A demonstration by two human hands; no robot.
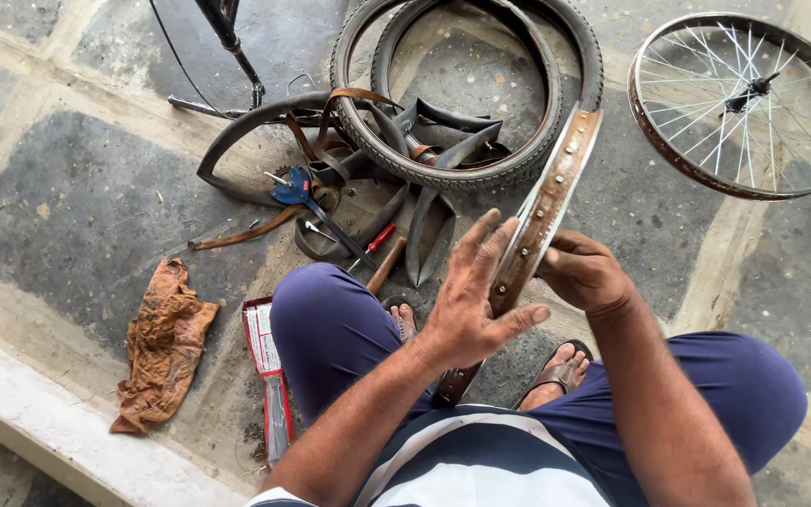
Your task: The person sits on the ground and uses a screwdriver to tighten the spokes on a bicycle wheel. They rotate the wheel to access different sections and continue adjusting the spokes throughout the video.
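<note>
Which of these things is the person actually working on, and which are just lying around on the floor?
In hand:
bare wheel rim
left hand, flat against the rim
right hand, gripping the rim

Lying about:
black tyre
spoked wheel
inner tubes
blue-handled pliers
orange rag

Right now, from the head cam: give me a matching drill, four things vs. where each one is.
Things:
1. bare rusty rim
2. spoked wheel
3. orange-brown rag
4. black tyre

Places:
A. lying flat on the floor at top right
B. crumpled on the floor at left, near the pale ledge
C. held between the left hand and right hand
D. on the floor at top centre, over loose inner tubes

Pairs: 1-C, 2-A, 3-B, 4-D
</note>
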